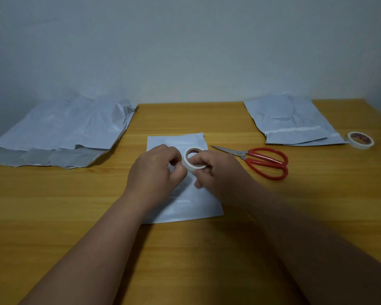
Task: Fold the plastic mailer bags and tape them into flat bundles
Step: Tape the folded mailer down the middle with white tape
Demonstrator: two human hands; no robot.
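A folded white mailer bag (185, 201) lies flat on the wooden table (53, 205) in front of me. Above it my right hand (213, 172) grips a white tape roll (190, 160), fingers curled round its rim. My left hand (154, 170) has its fingers curled against the roll's left edge, pinching at the tape there; the tape end itself is hidden by my fingers. Both hands hover over the upper half of the folded bag.
Red-handled scissors (266, 164) lie shut to the right of the bag. A pile of unfolded mailer bags (59, 130) covers the back left. More mailer bags (293, 122) lie at the back right, with a second tape roll (360, 140) beside them.
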